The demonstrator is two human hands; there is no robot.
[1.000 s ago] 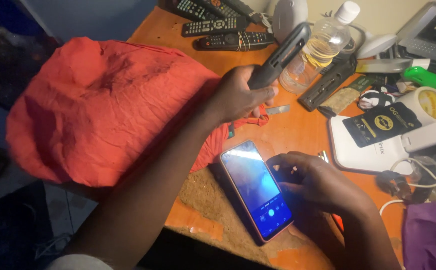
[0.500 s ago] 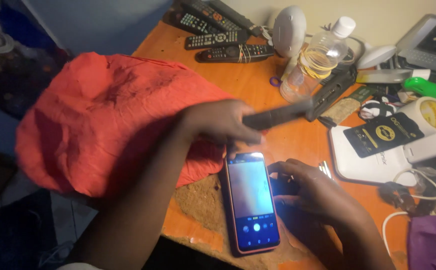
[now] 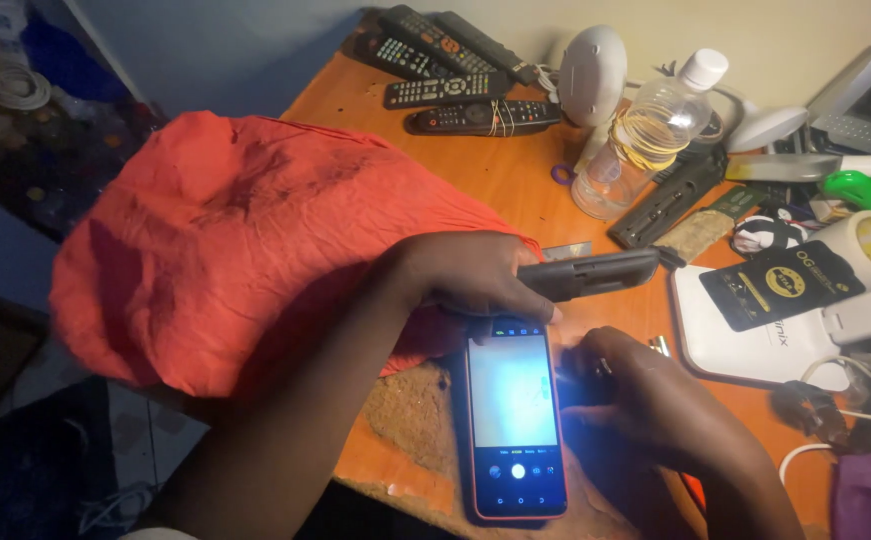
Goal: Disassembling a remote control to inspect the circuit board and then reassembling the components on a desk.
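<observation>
Orange table cluttered; left hand grips grey case above phone.

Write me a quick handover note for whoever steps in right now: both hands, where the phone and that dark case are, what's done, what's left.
Left hand: holds the dark grey case flat, just above the top of the phone.
Right hand: rests at the phone's right edge, fingers curled on something small and dark that I cannot make out.
Phone: face up on the orange table, screen lit, beside the red cloth.
Done: case picked up, phone switched on.
Left: the case is not on the phone; nothing else can be judged.
</observation>
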